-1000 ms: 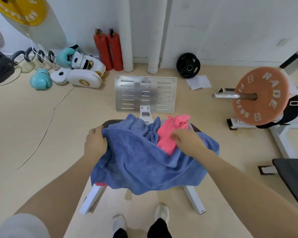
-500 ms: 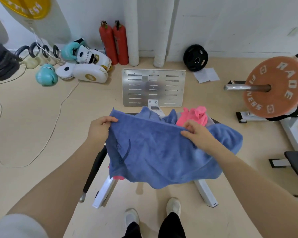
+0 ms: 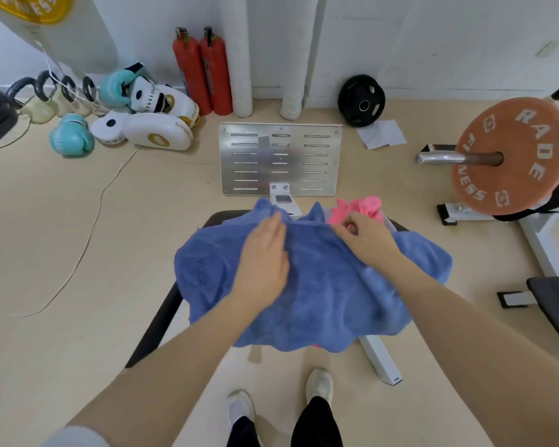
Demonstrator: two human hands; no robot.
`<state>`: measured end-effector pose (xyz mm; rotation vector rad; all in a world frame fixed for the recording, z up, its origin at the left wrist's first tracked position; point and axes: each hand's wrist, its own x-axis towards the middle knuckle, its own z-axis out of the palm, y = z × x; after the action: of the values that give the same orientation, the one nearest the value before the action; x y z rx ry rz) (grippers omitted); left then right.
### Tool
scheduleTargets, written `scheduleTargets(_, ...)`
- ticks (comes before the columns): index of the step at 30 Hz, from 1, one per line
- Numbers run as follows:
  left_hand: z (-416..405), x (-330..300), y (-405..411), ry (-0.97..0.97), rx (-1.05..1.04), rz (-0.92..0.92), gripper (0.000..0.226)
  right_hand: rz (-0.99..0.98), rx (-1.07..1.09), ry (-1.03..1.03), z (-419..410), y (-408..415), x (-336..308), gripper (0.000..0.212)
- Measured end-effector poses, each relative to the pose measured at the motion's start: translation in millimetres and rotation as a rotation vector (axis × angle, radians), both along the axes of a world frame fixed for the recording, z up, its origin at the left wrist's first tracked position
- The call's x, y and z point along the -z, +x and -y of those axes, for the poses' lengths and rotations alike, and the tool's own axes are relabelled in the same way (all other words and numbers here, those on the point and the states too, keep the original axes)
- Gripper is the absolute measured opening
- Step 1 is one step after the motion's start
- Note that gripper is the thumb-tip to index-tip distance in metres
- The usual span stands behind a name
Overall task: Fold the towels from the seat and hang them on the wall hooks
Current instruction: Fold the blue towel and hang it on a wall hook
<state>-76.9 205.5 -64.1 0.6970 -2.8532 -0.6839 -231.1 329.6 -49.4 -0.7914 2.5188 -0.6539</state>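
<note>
A blue towel (image 3: 320, 295) lies spread over the black seat (image 3: 162, 321) of a gym bench and hangs over its near edge. My left hand (image 3: 265, 253) rests flat on the towel's middle, fingers together and stretched toward the far edge. My right hand (image 3: 365, 237) pinches the towel's far hem. A pink towel (image 3: 357, 209) lies bunched at the far right of the seat, partly under the blue one. No wall hooks are in view.
A metal footplate (image 3: 279, 159) lies on the floor beyond the seat. Two red extinguishers (image 3: 204, 69) stand at the wall, boxing gloves and pads (image 3: 149, 121) to the left. An orange barbell plate (image 3: 510, 156) is on the right, another black bench (image 3: 555, 304) near it.
The blue towel was held up by its top edge in both hands; now it lies on the seat. My left hand has let go and moved right, flat onto the cloth.
</note>
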Motion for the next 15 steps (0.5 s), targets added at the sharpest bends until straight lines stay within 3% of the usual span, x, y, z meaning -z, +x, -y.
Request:
scheduleTargets(2,-31,5,-25,-0.045,0.231,0.071,0.053,0.15,-0.042,-0.055,-20,-16,-9,0.026)
scheduleTargets(5,-71,13,-50,-0.082,0.314,0.127,0.055,0.363,-0.204,-0.021,-52,-39,-19,0.03)
scheduleTargets(9,-92,30,-64,-0.008,0.208,0.069,0.072,0.274,-0.46,0.09,-76,-62,-15,0.037)
scheduleTargets(15,-90,47,-71,-0.029,0.005,0.126,0.076,0.07,-0.352,0.081,-86,-94,-12,0.031)
